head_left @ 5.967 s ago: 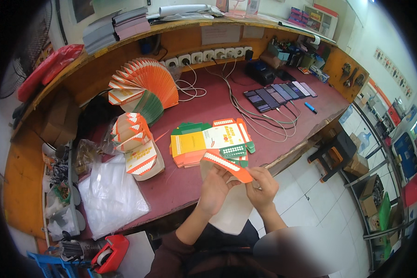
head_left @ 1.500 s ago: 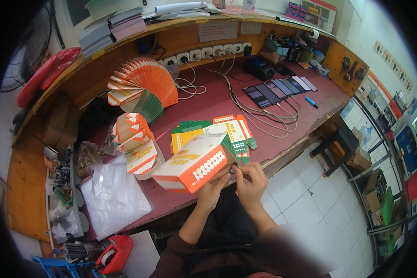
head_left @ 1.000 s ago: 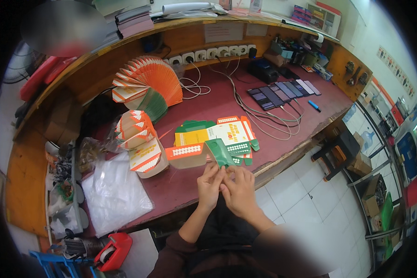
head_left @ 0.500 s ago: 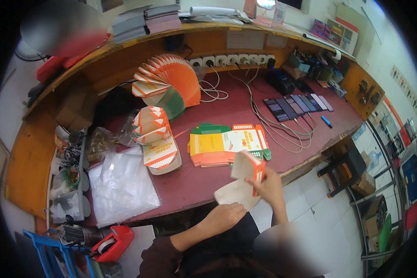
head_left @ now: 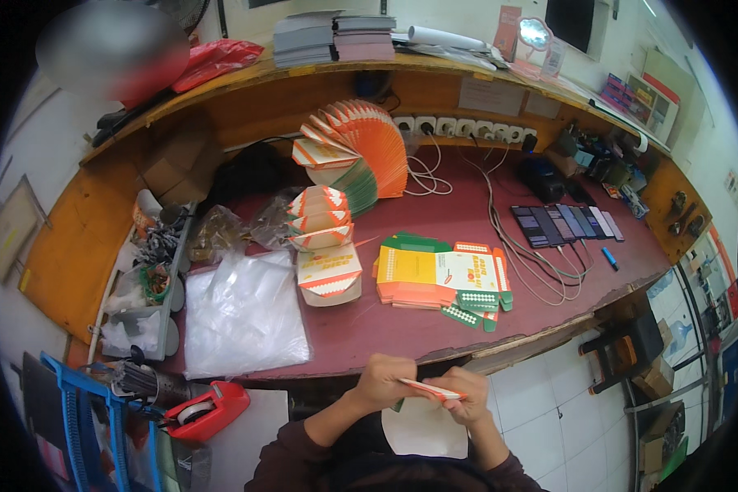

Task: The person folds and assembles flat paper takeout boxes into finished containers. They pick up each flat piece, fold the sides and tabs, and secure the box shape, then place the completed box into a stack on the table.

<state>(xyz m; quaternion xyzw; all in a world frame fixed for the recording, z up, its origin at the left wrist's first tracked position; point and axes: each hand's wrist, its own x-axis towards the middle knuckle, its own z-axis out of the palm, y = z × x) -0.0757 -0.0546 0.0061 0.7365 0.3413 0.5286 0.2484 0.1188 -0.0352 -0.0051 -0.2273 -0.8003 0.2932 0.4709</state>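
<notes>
Close to my body, in front of the table edge, I hold a partly folded cardboard box (head_left: 425, 428) between both hands. Its plain pale inside hangs downward, and an orange-and-white edge runs between my fingers. My left hand (head_left: 384, 381) is closed on one end of that edge, my right hand (head_left: 465, 394) on the other. Beyond them lies a stack of flat box blanks (head_left: 418, 271) in yellow, white, orange and green. Left of the stack stands a row of folded boxes (head_left: 330, 275), and behind it a curved fan of orange boxes (head_left: 385, 156).
Clear plastic bags (head_left: 242, 316) lie at the table's left, beside a grey organizer tray (head_left: 168, 328). A red tape dispenser (head_left: 213, 410) sits at lower left. Several phones (head_left: 562, 223) with white cables (head_left: 508, 238) and a blue marker (head_left: 610, 259) lie at right. A stool (head_left: 623, 353) stands below.
Both hands have drawn the box nearer my body and gripped its edge together; it was tilted and spread beside the stack before. The view has shifted, so the table appears farther right.
</notes>
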